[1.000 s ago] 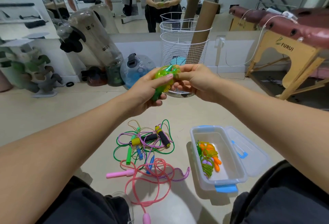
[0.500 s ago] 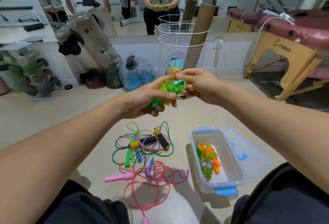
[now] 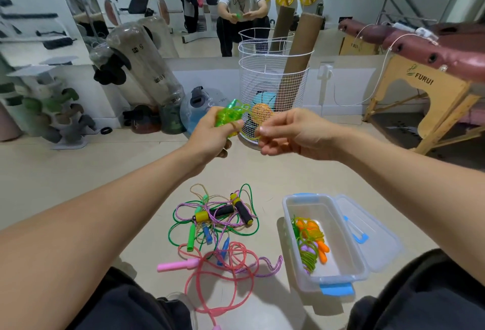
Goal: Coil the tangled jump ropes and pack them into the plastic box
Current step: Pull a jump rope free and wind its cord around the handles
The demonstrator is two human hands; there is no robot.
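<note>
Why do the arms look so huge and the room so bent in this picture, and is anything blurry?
Head view: the wide-angle lens swells the forearms near the edges and tilts the massage table inward; the left hand gripping the green rope bundle and the right hand look slightly soft; soft shadows fall beside the plastic box.

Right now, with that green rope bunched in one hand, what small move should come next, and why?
Probably one more wrap. The left hand grips the green rope as a bundle, while the right hand pinches a loose loop hanging between the two hands. Winding that loop round the bundle would likely tidy it before it goes into the box, which stands open with a coiled rope already inside.
</note>
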